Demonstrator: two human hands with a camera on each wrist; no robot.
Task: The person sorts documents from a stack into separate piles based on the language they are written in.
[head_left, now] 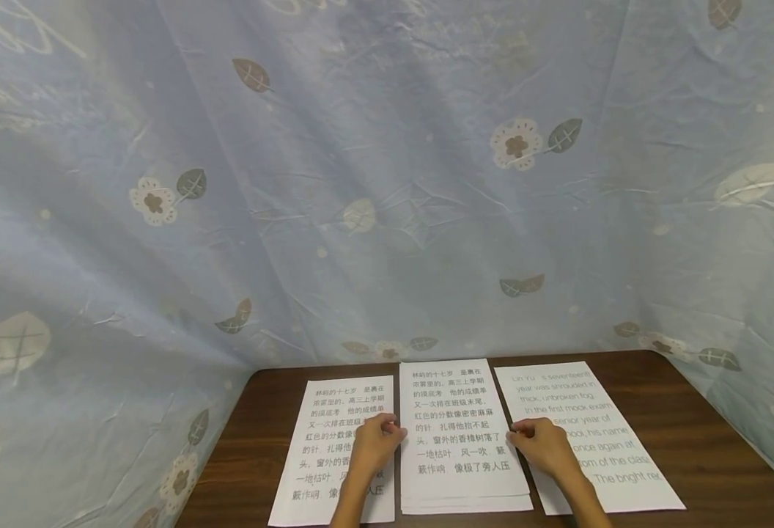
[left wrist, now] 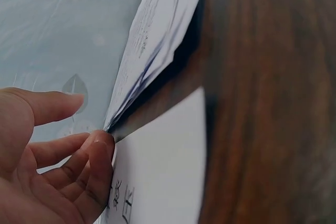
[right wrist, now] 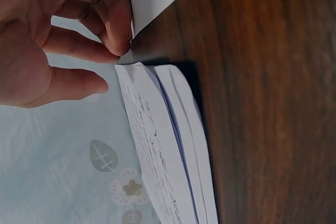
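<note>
A stack of printed paper sheets (head_left: 453, 433) with Chinese text lies in the middle of the desk, its lower sheets sticking out a little at the near edge. At its left side is my left hand (head_left: 375, 446), fingertips right by the edge. The left wrist view shows this hand's thumb apart from its bent fingers. My right hand (head_left: 545, 446) is by the stack's right edge. Its thumb and fingers (right wrist: 113, 22) are spread apart in the right wrist view, close to the stack's corner (right wrist: 152, 124), with nothing between them.
Left of the stack lies paper with the same Chinese text (head_left: 295, 506), partly under my left hand. Paper with English text (head_left: 624, 469) lies to the right, partly covered by my right hand. The dark wooden desk (head_left: 242, 447) meets a pale blue patterned cloth (head_left: 426, 220) behind.
</note>
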